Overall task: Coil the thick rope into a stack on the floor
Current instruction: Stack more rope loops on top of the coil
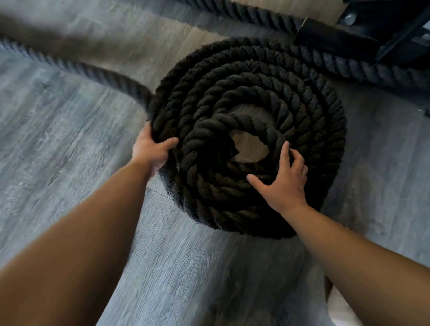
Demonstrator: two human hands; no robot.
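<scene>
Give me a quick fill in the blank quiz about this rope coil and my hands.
1. The left hand grips the ____ edge of the rope coil.
2. The right hand rests on ____ of the coil.
3. Through the coil's centre hole the ____ shows.
Missing: outer; top; floor.

Black rope on a grey wood-grain floor.
The rope (250, 73) is black throughout, its twisted strands making slanted ridges round every ring. The floor (62, 131) is grey, streaked with paler wood grain in planks. It shows warm beige through the rope's middle hole and just beyond the rope. Beyond the rope to the right, a frame (399, 30) is black with a silver bolt (349, 19).
</scene>
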